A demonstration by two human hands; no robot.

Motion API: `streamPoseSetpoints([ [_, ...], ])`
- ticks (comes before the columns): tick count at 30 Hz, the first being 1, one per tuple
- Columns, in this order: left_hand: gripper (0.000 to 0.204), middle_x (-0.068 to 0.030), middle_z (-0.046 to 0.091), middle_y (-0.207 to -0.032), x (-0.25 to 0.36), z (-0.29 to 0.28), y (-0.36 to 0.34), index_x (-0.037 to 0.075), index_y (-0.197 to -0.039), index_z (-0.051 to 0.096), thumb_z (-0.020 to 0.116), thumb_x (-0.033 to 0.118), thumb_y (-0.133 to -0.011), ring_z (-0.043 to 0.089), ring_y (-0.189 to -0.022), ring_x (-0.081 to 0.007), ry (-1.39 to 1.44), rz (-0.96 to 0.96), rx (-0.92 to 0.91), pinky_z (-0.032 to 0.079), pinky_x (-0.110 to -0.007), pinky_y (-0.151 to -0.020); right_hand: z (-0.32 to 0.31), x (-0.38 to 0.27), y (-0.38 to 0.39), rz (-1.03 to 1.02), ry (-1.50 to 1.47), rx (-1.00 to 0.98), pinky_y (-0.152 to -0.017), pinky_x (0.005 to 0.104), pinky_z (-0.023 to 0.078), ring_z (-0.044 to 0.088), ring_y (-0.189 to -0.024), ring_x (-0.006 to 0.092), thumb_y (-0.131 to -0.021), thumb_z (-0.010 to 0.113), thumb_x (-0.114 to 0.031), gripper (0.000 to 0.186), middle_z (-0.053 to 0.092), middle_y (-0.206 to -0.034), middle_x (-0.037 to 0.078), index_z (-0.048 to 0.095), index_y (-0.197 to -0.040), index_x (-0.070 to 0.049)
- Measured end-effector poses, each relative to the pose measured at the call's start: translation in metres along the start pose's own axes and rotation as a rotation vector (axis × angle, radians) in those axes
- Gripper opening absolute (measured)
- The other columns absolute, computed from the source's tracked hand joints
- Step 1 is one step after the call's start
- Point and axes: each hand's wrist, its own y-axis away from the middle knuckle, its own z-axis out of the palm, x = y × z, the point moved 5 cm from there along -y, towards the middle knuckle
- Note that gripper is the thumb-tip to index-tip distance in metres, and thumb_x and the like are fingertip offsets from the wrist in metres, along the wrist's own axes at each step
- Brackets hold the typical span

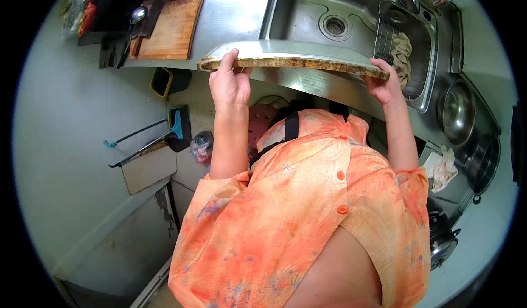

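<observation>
My left hand (229, 83) grips the left end of a long board (296, 61), fingers bent around its edge. My right hand (384, 86) grips the other end, thumb at the edge. The board has a pale, glossy face and a mottled brown, stained long edge. It is held level across the front of the counter, just before the steel sink (302, 17). Inside the sink's right side, a wire rack (384, 31) holds a crumpled pale cloth (402, 53).
A wooden cutting board (170, 25) and ladle (138, 16) lie on the left counter (230, 12). Steel bowls (458, 110), dark pans (480, 165) and a white cloth (443, 171) are at right. A bin (164, 83), dustpan (181, 127) and bag (202, 146) stand below left.
</observation>
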Motion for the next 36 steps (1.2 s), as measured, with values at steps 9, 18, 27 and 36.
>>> streamPoseSetpoints([
  [9,0.017,-0.0112,0.059,-0.097,-0.009,-0.011,0.031,-0.001,-0.097,0.057,0.064,0.0,-0.081,0.056,-0.095,-0.0266,-0.047,0.167,0.183,0.046,-0.052,-0.085,-0.013,0.001,-0.07,0.291,-0.051,-0.082,-0.077,0.0358,0.058,0.059,-0.091,0.032,-0.078,0.061,-0.01,0.028,0.056,-0.096,0.018,0.051,-0.098,0.007],
  [18,0.019,-0.0157,0.058,-0.104,-0.017,-0.003,0.038,-0.003,-0.098,0.056,0.063,0.008,-0.084,0.055,-0.1,-0.0285,0.056,0.196,0.169,0.047,-0.052,-0.09,0.027,-0.016,-0.097,0.119,-0.208,-0.071,-0.103,0.0472,0.038,0.049,-0.112,0.0376,-0.089,0.05,-0.05,0.064,0.049,-0.115,0.024,0.043,-0.118,0.007],
  [27,0.02,-0.0093,0.061,-0.094,-0.071,0.07,0.035,0.002,-0.098,0.054,0.065,0.014,-0.086,0.059,-0.091,-0.0191,-0.021,0.077,0.049,0.048,-0.044,-0.09,0.025,-0.026,-0.168,-0.172,-0.065,0.162,-0.082,0.0376,0.046,0.054,-0.086,0.0211,-0.082,0.069,-0.028,0.026,0.056,-0.091,0.008,0.055,-0.095,-0.009],
  [36,0.026,-0.0065,0.059,-0.097,-0.152,0.098,-0.005,0.003,-0.102,0.049,0.064,0.018,-0.087,0.057,-0.097,-0.0177,0.023,-0.08,0.121,0.045,-0.044,-0.091,-0.025,-0.075,-0.23,-0.194,-0.003,0.399,-0.062,0.0338,0.05,0.056,-0.078,0.0182,-0.089,0.058,-0.035,0.024,0.056,-0.081,0.003,0.054,-0.09,-0.012],
])
